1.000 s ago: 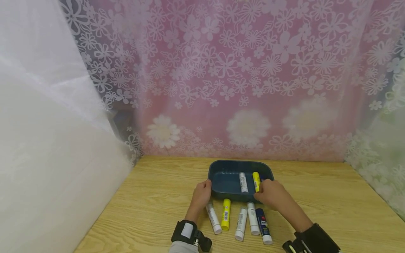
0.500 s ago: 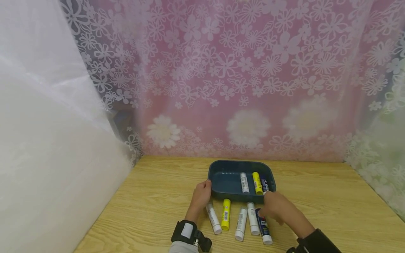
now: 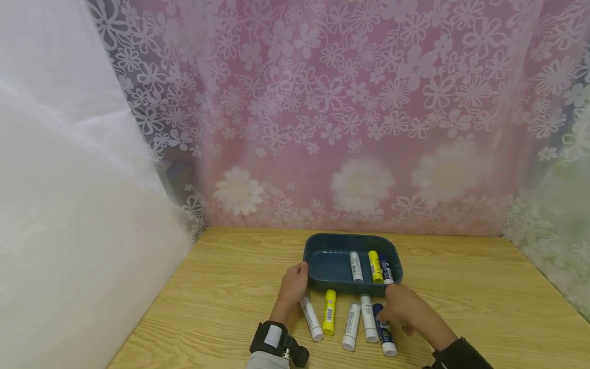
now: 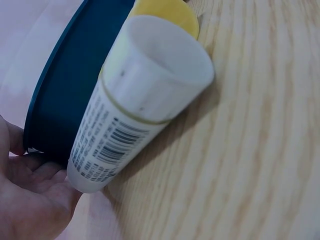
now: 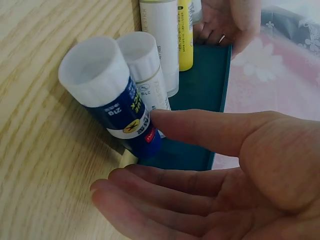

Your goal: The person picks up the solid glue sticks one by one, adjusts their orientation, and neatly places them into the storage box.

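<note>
Before one tray, five glue sticks; inside, three.

The left forearm, bare above a grey sleeve, reaches forward, its left hand pinching with thumb set against bent fingers. The right forearm slants inward from the lower right; its right hand sits nearer the body, thumb stretched out, the other fingers long, relaxed, apart from it
</note>
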`<state>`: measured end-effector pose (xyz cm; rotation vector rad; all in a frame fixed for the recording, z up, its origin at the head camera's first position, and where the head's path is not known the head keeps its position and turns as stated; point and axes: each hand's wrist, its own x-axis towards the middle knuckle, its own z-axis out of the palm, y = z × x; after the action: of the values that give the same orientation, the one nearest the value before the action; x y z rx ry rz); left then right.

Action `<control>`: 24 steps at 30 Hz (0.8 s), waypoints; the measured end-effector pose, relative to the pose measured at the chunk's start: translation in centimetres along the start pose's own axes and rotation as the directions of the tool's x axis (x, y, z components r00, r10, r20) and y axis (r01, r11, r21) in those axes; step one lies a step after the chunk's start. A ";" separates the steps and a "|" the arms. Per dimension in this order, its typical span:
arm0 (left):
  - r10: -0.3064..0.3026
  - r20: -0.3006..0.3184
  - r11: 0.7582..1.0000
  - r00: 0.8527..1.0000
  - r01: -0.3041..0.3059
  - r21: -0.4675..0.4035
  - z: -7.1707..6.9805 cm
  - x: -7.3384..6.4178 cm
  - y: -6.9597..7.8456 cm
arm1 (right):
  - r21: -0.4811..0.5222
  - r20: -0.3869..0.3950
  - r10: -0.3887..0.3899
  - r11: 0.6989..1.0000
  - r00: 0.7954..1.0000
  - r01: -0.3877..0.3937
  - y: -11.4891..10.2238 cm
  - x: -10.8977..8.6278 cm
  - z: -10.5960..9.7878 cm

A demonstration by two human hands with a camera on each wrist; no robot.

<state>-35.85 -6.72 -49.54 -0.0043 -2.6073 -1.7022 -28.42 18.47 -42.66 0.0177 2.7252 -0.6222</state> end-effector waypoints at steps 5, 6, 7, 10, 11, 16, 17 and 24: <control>0.008 -0.003 1.000 1.000 -0.008 0.005 0.0 -0.1 0.1 | 0.012 -0.004 0.007 1.000 1.000 -0.007 0.2 0.1 0.1; 0.009 -0.004 1.000 1.000 -0.009 0.005 0.0 0.0 0.1 | 0.012 -0.007 0.006 1.000 1.000 -0.006 0.3 0.1 0.2; 0.010 -0.006 1.000 1.000 -0.010 0.007 0.0 0.0 0.1 | 0.011 -0.007 0.006 1.000 1.000 -0.005 0.4 0.1 0.2; 0.013 -0.011 1.000 1.000 -0.013 0.009 0.0 0.1 0.1 | 0.009 -0.011 0.003 1.000 1.000 -0.003 0.6 0.3 0.2; 0.011 -0.012 1.000 1.000 -0.010 0.008 0.0 0.1 0.1 | 0.011 -0.012 0.003 1.000 1.000 -0.003 0.6 0.4 0.2; -0.001 -0.011 1.000 1.000 0.001 0.007 0.2 0.2 0.1 | 0.008 -0.012 0.006 1.000 1.000 -0.006 0.9 0.7 0.2; -0.004 -0.010 1.000 1.000 0.004 0.007 0.2 0.2 0.1 | 0.008 -0.013 0.004 1.000 1.000 -0.004 0.9 0.8 0.2; -0.001 -0.018 1.000 1.000 0.002 0.019 0.4 0.3 0.1 | 0.019 -0.041 -0.018 1.000 0.999 0.019 1.2 1.0 0.2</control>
<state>-36.17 -6.32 -49.55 0.0138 -2.6106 -1.6704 -29.22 19.38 -43.62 0.0096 2.7618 -0.6608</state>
